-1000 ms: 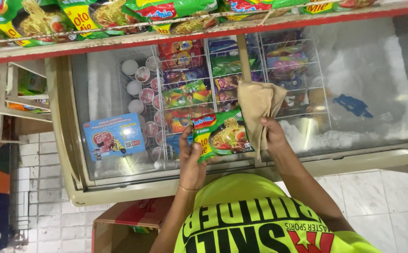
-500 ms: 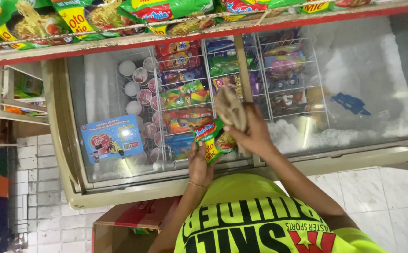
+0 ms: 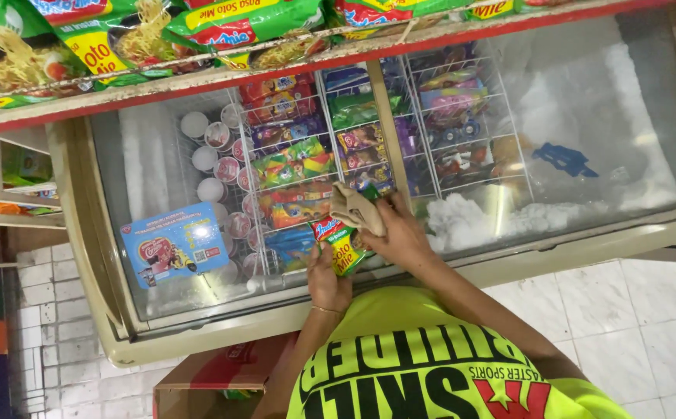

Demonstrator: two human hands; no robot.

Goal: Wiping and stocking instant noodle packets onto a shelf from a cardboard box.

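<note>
**Hands, noodle packet and cloth over a glass-topped freezer**

Head view, one frame.
- Left hand (image 3: 328, 281): lower centre of the frame, fingers closed around the bottom edge of a green noodle packet (image 3: 343, 247), which stands tilted over the freezer lid.
- Right hand (image 3: 401, 233): just right of centre, closed on a crumpled beige cloth (image 3: 357, 209) pressed against the top of the packet.
- Chest freezer (image 3: 97, 256): fills the middle of the frame; sliding glass lid, wire baskets inside holding bright wrapped ice creams and round white-lidded cups (image 3: 212, 167) at left centre.
- Blue sticker (image 3: 173, 244): on the glass, left of the hands.
- Shelf (image 3: 198, 81): red-edged, along the top, carrying more green noodle packets.
- Cardboard box (image 3: 221, 376): bottom, on the white tiled floor.
</note>
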